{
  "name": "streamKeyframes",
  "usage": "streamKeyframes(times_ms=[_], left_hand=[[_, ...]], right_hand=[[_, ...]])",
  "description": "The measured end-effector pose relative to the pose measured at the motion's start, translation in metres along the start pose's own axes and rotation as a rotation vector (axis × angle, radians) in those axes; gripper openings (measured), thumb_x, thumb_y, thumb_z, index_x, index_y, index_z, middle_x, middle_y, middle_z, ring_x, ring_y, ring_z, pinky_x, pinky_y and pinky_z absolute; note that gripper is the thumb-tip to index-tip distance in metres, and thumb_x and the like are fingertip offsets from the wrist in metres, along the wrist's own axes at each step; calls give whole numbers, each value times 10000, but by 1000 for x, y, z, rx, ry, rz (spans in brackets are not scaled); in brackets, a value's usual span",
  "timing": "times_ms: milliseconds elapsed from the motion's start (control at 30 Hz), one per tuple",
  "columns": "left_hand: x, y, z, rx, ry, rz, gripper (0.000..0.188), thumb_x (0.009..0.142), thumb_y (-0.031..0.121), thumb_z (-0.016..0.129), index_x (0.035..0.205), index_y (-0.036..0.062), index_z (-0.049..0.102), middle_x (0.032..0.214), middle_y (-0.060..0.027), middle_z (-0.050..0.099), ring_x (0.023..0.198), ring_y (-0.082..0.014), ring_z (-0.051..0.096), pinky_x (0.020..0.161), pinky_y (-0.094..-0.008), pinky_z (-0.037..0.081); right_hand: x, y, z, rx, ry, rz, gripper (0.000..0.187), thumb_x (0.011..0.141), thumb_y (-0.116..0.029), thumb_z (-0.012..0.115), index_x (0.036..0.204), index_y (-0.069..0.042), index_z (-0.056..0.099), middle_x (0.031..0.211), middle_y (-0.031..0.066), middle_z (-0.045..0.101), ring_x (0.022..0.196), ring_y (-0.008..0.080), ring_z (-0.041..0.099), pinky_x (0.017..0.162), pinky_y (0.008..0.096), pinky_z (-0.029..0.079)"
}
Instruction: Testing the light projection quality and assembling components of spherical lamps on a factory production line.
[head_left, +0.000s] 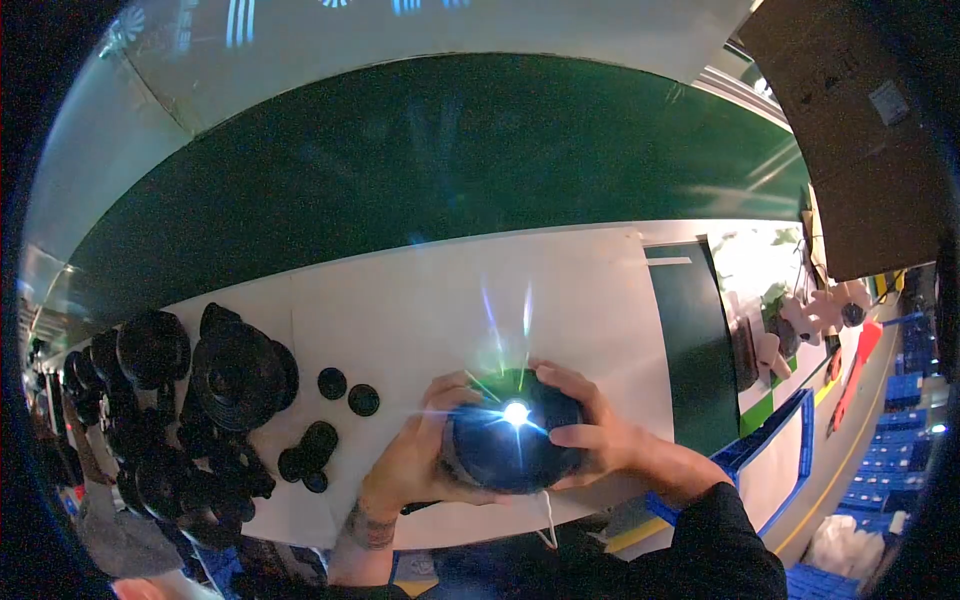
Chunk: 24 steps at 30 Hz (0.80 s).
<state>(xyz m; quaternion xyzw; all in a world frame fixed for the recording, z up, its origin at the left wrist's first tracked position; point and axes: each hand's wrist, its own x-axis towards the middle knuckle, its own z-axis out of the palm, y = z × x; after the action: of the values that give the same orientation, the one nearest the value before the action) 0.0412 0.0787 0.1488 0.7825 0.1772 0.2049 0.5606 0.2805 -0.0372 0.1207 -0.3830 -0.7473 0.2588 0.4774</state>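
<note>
Between my two hands is a round black lamp-like object [490, 452], with a bright white light shining from its middle. My left hand [418, 445] is wrapped round its left side. My right hand [600, 425] holds its right side, the thumb lying over the top face near the light. Glare hides the detail of that face. A thin white cord [549, 522] hangs below it on the near side. On the white worktop [380, 290] to the left lie several small black discs [363, 400], apart from my hands.
Many black round housings [240, 375] crowd the worktop's left end, with a person's grey sleeve [125, 535] beside them. A green belt [450, 150] runs along the far side. At right are a blue-edged bin [790, 455], another person's gloved hands [815, 315] and a cardboard box [865, 130].
</note>
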Motion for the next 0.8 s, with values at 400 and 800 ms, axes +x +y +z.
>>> streamKeyframes(times_ms=[400, 800], left_hand=[[-1, -7, 1, -1, -16, 82, 1066, 414, 303, 991, 1311, 104, 450, 1358, -152, 448, 1279, -320, 425, 1064, -446, 360], [4, -6, 3, -40, -46, -24, 1294, 325, 345, 1003, 1402, 56, 347, 1373, -154, 352, 1325, -327, 363, 1105, -426, 343]], right_hand=[[-14, 0, -2, -106, -68, 47, 765, 784, -324, 787, 1420, -267, 367, 1493, 255, 274, 1339, 491, 352, 1054, 596, 350], [2, -2, -3, 86, -112, 132, 697, 707, -341, 832, 1270, -188, 451, 1455, 323, 299, 1320, 566, 338, 1058, 634, 345]])
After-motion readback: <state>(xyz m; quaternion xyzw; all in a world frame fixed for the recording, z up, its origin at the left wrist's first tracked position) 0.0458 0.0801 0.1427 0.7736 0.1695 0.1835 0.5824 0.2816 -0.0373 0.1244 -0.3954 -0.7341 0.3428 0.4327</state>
